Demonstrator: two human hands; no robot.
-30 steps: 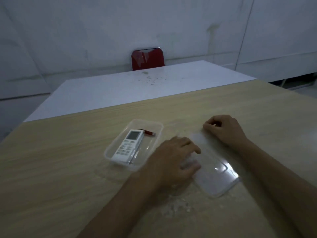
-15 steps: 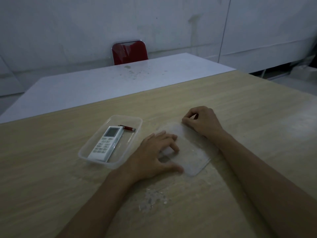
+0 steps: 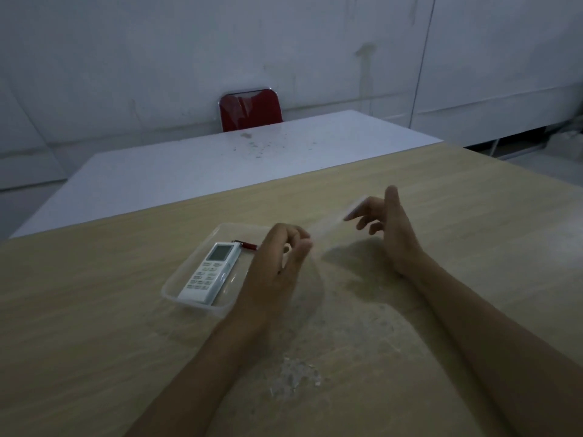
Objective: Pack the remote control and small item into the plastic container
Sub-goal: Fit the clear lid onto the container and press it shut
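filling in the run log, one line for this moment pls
stage: lidding | remote control and small red item: in plastic container | clear lid: lifted, both hands | left hand | right hand

Remote control (image 3: 209, 271) in container (image 3: 176, 280) — small item (image 3: 248, 245) behind it.

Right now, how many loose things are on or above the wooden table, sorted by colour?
White: 1, the white rectangular remote control
Red: 1, the small red stick-shaped item
Clear: 2, the clear plastic container and the clear plastic lid held up between the hands
Total: 4
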